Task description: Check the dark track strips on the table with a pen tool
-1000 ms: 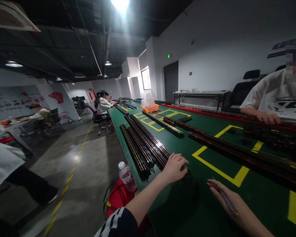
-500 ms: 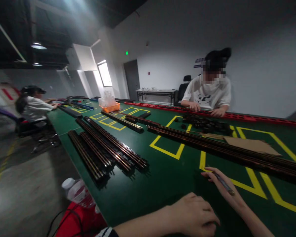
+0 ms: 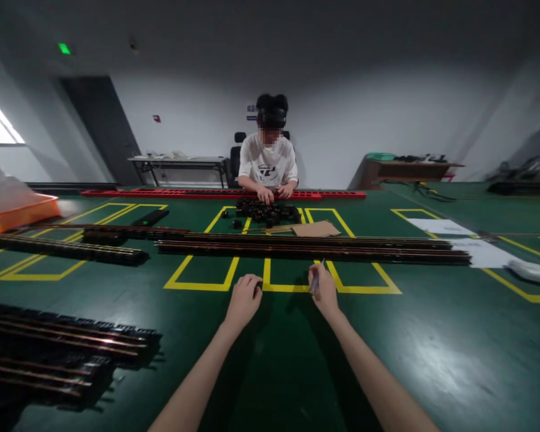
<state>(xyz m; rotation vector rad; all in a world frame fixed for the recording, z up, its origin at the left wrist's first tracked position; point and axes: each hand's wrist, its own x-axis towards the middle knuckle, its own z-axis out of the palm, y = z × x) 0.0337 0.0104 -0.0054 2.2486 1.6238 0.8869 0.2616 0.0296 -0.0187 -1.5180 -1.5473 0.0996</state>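
Observation:
My left hand rests knuckles-up on the green table, fingers curled under, with nothing visible in it. My right hand lies beside it and pinches a thin pen-like tool that points up and away. Both hands sit on a yellow floor-tape line, just short of a bundle of long dark rails that runs across the table.
A person in a white shirt sits opposite, hands at a long red rail behind a pile of small black parts. Cardboard lies nearby. More rails lie at the left, an orange bin far left, papers right.
My view has swung right from the aisle to face across the table. My left hand left the rail stack and came beside my right hand, which still holds the tool.

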